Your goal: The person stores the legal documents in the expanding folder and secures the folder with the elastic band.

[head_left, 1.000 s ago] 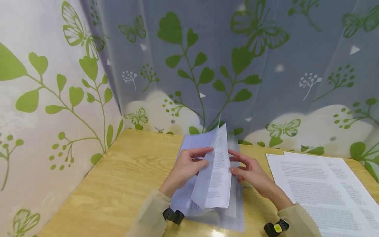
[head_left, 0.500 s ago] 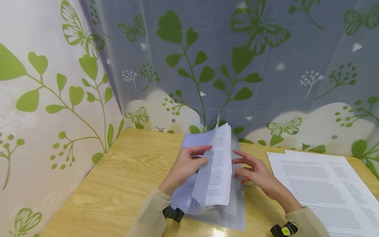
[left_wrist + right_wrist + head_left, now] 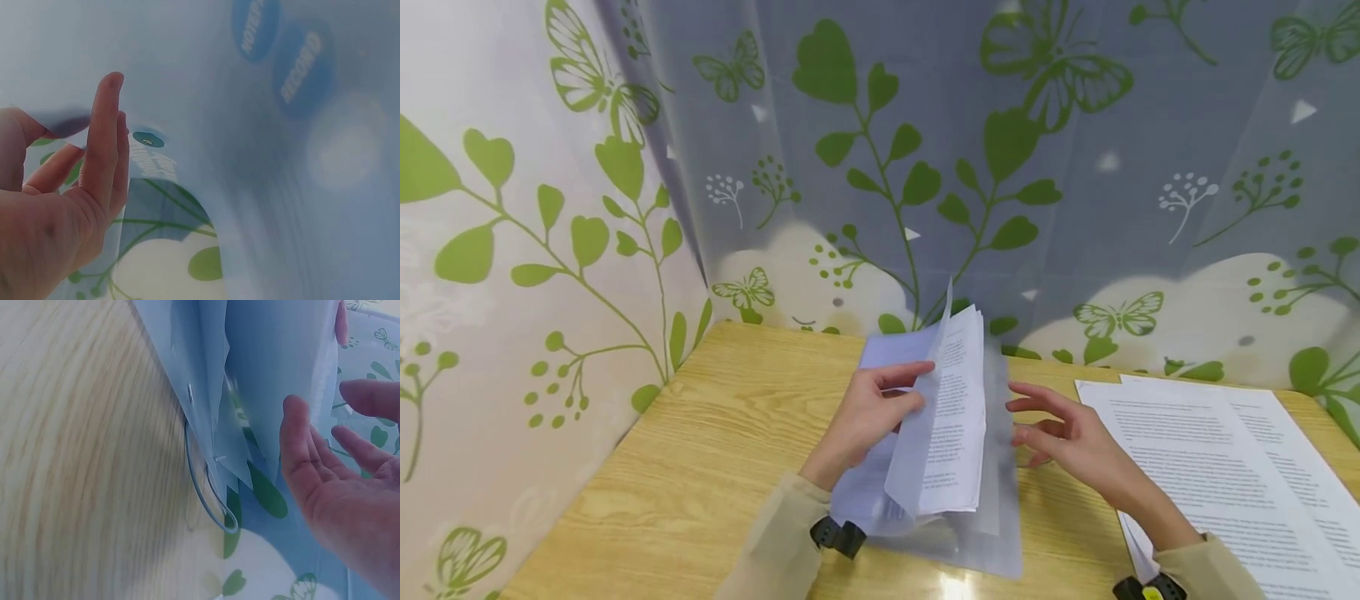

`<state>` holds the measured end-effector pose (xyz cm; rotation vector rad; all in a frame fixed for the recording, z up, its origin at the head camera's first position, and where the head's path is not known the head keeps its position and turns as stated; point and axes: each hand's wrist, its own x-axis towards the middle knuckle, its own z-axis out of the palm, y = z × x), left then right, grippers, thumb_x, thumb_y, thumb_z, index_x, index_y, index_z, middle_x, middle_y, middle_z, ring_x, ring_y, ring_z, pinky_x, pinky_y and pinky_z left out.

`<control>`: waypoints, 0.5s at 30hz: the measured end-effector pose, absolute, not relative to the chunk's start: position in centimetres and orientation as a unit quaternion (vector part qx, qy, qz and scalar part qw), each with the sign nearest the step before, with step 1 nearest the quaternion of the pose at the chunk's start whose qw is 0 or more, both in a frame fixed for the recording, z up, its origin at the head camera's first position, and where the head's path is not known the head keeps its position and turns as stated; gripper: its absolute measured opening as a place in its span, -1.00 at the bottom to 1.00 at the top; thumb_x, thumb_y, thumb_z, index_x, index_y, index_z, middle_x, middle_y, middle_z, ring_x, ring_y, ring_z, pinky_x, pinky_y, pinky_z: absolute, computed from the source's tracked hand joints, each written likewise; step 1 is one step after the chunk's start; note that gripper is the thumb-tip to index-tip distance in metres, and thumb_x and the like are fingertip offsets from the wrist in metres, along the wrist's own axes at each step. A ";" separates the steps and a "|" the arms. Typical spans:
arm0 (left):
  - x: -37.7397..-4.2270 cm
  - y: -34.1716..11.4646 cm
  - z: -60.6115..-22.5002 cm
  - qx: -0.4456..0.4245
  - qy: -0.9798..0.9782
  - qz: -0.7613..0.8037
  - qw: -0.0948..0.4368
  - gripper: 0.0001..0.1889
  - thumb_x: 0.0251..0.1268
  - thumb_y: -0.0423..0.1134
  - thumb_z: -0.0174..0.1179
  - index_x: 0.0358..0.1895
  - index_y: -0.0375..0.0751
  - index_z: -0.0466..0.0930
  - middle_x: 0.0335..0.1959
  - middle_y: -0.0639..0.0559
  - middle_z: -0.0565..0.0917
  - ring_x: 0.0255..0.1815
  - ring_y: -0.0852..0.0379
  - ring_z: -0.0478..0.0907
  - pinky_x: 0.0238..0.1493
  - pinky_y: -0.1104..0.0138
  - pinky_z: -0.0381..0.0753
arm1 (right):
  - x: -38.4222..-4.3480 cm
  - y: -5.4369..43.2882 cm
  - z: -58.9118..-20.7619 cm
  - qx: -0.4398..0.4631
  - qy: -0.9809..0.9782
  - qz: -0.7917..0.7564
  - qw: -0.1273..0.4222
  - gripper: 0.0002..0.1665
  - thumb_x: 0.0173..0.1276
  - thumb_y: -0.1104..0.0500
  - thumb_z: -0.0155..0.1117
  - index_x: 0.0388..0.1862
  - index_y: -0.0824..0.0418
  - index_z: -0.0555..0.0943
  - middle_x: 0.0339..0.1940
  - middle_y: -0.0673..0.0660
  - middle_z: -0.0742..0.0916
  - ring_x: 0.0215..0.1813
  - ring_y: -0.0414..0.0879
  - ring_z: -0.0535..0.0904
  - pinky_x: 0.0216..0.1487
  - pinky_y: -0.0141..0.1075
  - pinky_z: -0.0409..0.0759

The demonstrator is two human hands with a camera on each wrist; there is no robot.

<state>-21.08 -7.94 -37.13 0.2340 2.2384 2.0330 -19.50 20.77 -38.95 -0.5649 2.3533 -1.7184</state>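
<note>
A bluish translucent plastic folder (image 3: 1000, 533) lies on the wooden table, its front flap (image 3: 917, 450) raised. My left hand (image 3: 865, 417) holds that flap up, thumb on one side and fingers on the other. Tucked behind the flap stand printed sheets (image 3: 958, 417), edges slightly fanned. In the left wrist view, a round snap button (image 3: 148, 139) and blue oval labels (image 3: 304, 67) show on the plastic. My right hand (image 3: 1067, 433) hovers just right of the folder, fingers apart, nothing in them. An elastic loop (image 3: 209, 509) hangs from the folder's edge in the right wrist view.
Overlapping printed pages (image 3: 1210, 467) lie on the right of the table (image 3: 715, 450), partly under my right forearm. A patterned curtain (image 3: 880, 167) with green leaves and butterflies rises along the back and left edges. Each wrist wears a black strap (image 3: 838, 536).
My right hand has let go of the sheets' edge and drawn away to the right. My left hand stays on the flap, and the sheets have fanned out a little.
</note>
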 end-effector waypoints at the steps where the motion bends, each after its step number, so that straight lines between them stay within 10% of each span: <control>1: -21.1 -7.9 -37.1 0.076 0.737 0.669 0.054 -0.51 0.20 -0.43 0.19 0.23 -0.10 0.70 0.06 -0.18 0.72 -0.26 0.21 0.67 -0.47 0.39 0.59 | -19.4 20.9 -39.0 -0.192 0.797 -0.568 0.079 -0.28 0.47 0.18 0.30 0.55 0.23 0.33 0.32 0.43 0.55 -0.01 -0.07 0.75 -0.19 -0.08 0.76; 15: -21.0 -8.2 -36.9 0.081 0.731 0.676 0.047 -0.50 0.19 -0.46 0.18 0.23 -0.12 0.70 0.07 -0.20 0.72 -0.27 0.21 0.67 -0.48 0.38 0.57 | -17.8 23.4 -38.7 -0.197 0.888 -0.415 -0.041 -0.50 0.44 0.17 0.34 0.34 0.02 0.58 0.23 0.17 0.70 -0.06 -0.45 0.66 -0.25 -0.35 0.67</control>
